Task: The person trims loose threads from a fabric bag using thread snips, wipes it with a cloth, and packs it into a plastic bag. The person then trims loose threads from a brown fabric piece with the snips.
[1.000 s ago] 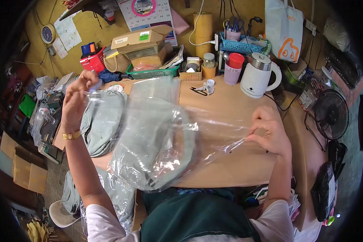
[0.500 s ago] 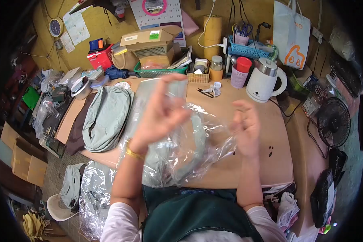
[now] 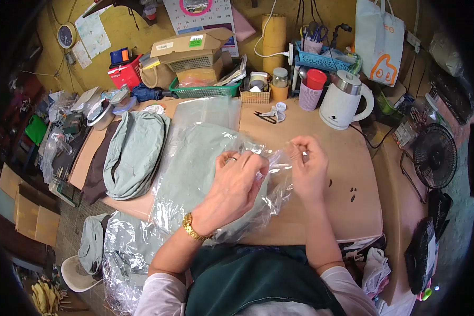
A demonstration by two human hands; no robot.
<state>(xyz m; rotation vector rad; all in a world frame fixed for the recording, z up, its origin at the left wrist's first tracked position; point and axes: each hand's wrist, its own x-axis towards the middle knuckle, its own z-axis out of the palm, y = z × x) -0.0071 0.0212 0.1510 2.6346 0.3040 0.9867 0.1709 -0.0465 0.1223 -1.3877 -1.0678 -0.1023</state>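
A clear plastic bag [image 3: 277,196] with grey-green cloth [image 3: 187,174] inside it lies in front of me on the brown table. My left hand [image 3: 238,181], a gold watch at its wrist, is over the bag with its fingers curled on the crinkled film. To its right, my right hand [image 3: 307,164] pinches the loose edge of the same bag between thumb and fingers. Flat clear plastic sheets [image 3: 201,111] extend behind the bag. Left of it lies a grey-green cloth item [image 3: 137,152], folded into an oval.
Small scissors [image 3: 265,117] lie at the back, near a white electric kettle [image 3: 342,102] and a pink cup [image 3: 310,97]. A green basket [image 3: 205,90] stands by the wall. Plastic-wrapped cloth [image 3: 129,258] hangs at the front left. A black fan [image 3: 435,158] stands right.
Both hands were raised and blurred above the bag; now they are lower, gripping its film. The left hand has moved right and down. The cloth in the bag looks more spread out.
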